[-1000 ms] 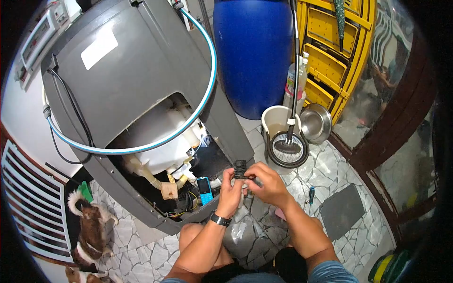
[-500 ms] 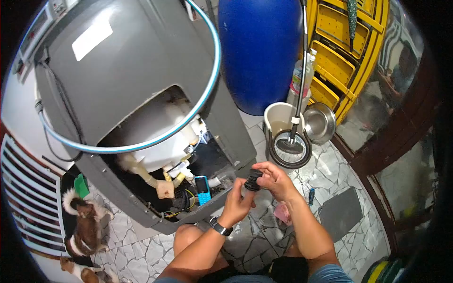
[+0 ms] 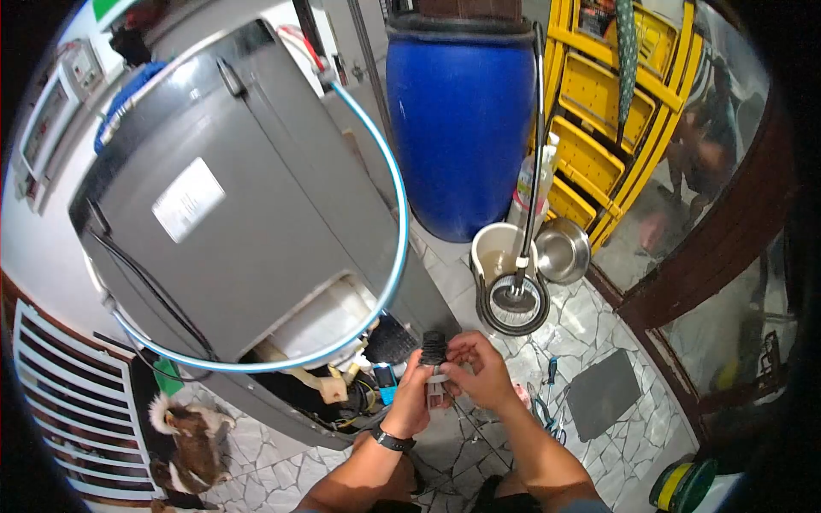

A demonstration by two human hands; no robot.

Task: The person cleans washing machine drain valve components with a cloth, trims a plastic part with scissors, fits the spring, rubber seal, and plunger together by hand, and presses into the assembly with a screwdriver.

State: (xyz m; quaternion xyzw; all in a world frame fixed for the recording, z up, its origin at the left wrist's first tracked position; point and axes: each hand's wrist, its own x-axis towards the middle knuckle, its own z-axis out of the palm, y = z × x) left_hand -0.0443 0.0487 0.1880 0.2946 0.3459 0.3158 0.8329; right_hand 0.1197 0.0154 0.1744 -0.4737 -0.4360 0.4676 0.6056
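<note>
A black ribbed rubber part (image 3: 434,348) stands upright on a pale plastic fitting (image 3: 437,392), in front of the grey washing machine (image 3: 231,282). My left hand (image 3: 408,402), with a dark watch on its wrist, is wrapped round the fitting from the left side. My right hand (image 3: 479,372) closes on the piece from the right, fingertips near the joint between rubber and plastic. Behind my left hand, a blue phone (image 3: 386,383) rests in the machine's opening, among wires and pipes.
A blue barrel (image 3: 459,128), a bucket (image 3: 505,248) with a brush, a metal bowl (image 3: 563,250) and yellow folded chairs (image 3: 590,154) stand beyond. Tools (image 3: 547,402) and a grey mat (image 3: 603,394) lie right. A dog (image 3: 195,445) is at lower left.
The view has tilted upward, showing the barrel's top. My hands have brought the rubber part from a tilt to upright, and the pale fitting beneath it now shows.
</note>
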